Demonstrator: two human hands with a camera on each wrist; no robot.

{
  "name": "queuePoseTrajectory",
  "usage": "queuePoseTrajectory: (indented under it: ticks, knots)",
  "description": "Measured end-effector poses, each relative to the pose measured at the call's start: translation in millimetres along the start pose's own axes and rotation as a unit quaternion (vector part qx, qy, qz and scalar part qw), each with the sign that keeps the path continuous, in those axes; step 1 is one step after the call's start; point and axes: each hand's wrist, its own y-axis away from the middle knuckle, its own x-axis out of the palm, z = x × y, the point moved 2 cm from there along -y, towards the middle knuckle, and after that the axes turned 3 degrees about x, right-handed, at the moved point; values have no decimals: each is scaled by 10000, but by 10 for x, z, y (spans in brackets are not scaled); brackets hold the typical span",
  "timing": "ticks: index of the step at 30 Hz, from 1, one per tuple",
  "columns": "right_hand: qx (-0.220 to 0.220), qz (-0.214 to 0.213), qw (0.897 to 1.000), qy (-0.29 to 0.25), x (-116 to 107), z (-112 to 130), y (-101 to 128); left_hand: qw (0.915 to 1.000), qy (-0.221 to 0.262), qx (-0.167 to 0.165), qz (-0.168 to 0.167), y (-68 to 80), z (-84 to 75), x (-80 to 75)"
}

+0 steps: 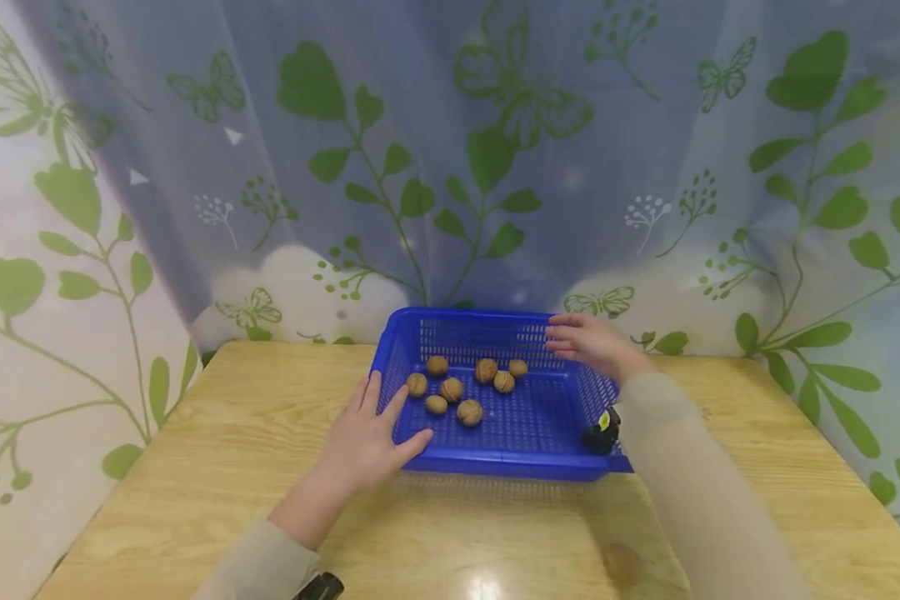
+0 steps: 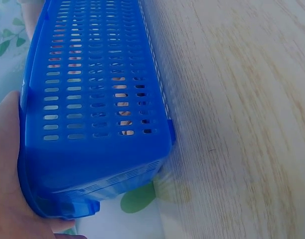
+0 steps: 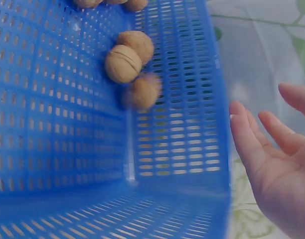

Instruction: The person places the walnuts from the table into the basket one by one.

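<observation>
Resting at centre frame on the wooden surface [image 1: 195, 467], a blue basket [image 1: 525, 454] is holding eight walnuts [image 1: 469, 412]; left hand [image 1: 367, 437] is lying flat against its near-left corner, right hand [image 1: 588, 342] is hovering open beside its far-right rim.

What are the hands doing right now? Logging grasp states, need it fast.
Left hand: open, resting on the blue basket rim.
Right hand: open beside the basket's far corner, holding nothing.

In the right wrist view one walnut [image 3: 144, 91] is smeared by blur, and others are cut off by the top edge. The basket's [image 2: 92, 149] inside stays hidden in the left wrist view.
</observation>
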Motion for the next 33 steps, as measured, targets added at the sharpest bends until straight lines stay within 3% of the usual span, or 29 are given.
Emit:
queuePoseTrajectory:
  ticks: [7,11,18,24,33]
  knots:
    - [-230,244,9982,505,-110,274,293,9999,56,-31,90,-30,-3,14]
    - [-258,259,9955,879,-171,286,476,10000,45,-12,71,-32,2,-9]
    - [-250,136,9905,1349,-254,56,889,9998,45,-58,204,-7,-21,-11]
    - [-263,-199,9884,1482,-300,-182,1206,9998,50,-83,185,-12,-30,-8]
    - [-397,-360,9856,1601,-303,-431,1546,9999,93,-56,115,-12,-25,6]
